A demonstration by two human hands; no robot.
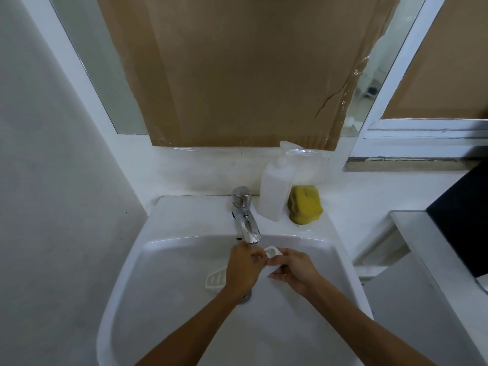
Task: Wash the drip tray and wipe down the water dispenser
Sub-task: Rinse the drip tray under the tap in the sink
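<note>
While I've got both hands under the tap [246,223], the tray [272,256] is clamped in my right hand [293,270], left hand [244,268] fingers curled on its edge. Grate [216,279] sits in the sink [126,273]. Washing's midway I'd guess; dispenser wipe-down still left.

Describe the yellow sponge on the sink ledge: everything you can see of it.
The yellow sponge is a dull mustard-yellow lump with a rumpled, dented surface, soft and porous by its look. It sits on the back ledge of the white sink, right of the chrome tap, pressed against or just beside the white pump bottle on its left. A clear plastic item stands behind it. Neither hand touches it. Whether it is wet cannot be told.
</note>
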